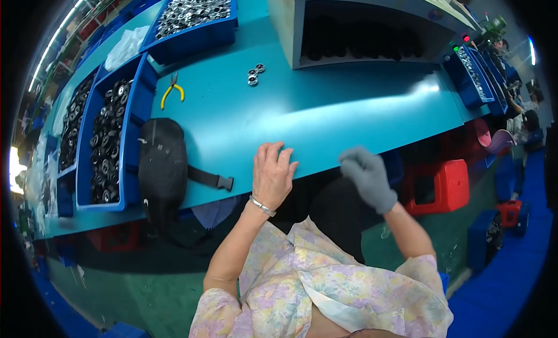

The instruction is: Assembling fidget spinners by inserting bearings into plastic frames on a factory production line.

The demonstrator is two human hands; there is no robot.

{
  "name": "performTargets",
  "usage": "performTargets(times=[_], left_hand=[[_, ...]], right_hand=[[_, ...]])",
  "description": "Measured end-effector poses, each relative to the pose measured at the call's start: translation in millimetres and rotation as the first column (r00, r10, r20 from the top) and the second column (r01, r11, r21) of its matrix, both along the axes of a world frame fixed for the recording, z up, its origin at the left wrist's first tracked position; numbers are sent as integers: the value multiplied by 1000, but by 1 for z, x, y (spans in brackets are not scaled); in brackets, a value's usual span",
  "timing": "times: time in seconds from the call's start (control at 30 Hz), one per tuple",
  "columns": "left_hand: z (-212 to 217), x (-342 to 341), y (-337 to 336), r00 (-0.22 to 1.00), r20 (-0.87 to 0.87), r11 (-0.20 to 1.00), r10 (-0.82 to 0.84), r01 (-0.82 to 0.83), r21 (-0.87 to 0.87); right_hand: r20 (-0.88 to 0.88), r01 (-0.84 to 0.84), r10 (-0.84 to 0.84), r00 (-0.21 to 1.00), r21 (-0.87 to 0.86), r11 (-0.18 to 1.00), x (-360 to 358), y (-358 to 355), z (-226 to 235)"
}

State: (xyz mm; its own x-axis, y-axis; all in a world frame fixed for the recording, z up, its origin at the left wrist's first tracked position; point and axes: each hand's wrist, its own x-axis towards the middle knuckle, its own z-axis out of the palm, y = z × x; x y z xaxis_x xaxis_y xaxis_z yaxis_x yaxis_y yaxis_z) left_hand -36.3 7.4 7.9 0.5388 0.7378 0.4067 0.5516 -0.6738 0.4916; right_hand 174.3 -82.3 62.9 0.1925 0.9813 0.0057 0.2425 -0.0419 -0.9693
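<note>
My left hand (271,174) is bare, with a thin silver bracelet at the wrist, and rests palm down on the front edge of the teal worktable (325,114). Its fingers are slightly apart and hold nothing. My right hand (366,175) wears a grey knit glove and hovers at the table's front edge, fingers curled inward; nothing shows in it. A black waist bag (161,164) with a strap and buckle lies on the table to the left of my left hand.
Blue bins of dark round metal parts (104,143) line the left side, and another bin (195,13) stands at the back. Yellow-handled pliers (172,92) and a few small rings (254,74) lie on the table. A grey box-shaped machine (372,24) stands behind. Red stools (439,187) sit below right.
</note>
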Motion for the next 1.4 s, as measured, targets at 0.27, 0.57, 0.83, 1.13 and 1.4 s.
performTargets(times=[0.27, 0.57, 0.83, 1.13, 1.4], left_hand=[[-1, 12, 8, 997, -52, 998, 59, -57, 38], [2, 20, 9, 992, -86, 994, 91, -95, -52], [-1, 19, 10, 985, -115, 987, 130, -139, -80], [2, 20, 9, 983, -97, 984, 153, -161, -73], [-2, 13, 5, 989, 40, 989, 140, -138, -55]], right_hand=[[649, 95, -257, 716, 274, 957, 149, 220, 23], [970, -27, -222, 97, 225, 974, 268, 449, -42], [940, -93, -245, 237, 273, 957, 236, 475, -31], [899, -141, -294, 324, 353, 925, 248, 406, -12], [666, -65, 53, 744, -6, 998, 153, 261, 6]])
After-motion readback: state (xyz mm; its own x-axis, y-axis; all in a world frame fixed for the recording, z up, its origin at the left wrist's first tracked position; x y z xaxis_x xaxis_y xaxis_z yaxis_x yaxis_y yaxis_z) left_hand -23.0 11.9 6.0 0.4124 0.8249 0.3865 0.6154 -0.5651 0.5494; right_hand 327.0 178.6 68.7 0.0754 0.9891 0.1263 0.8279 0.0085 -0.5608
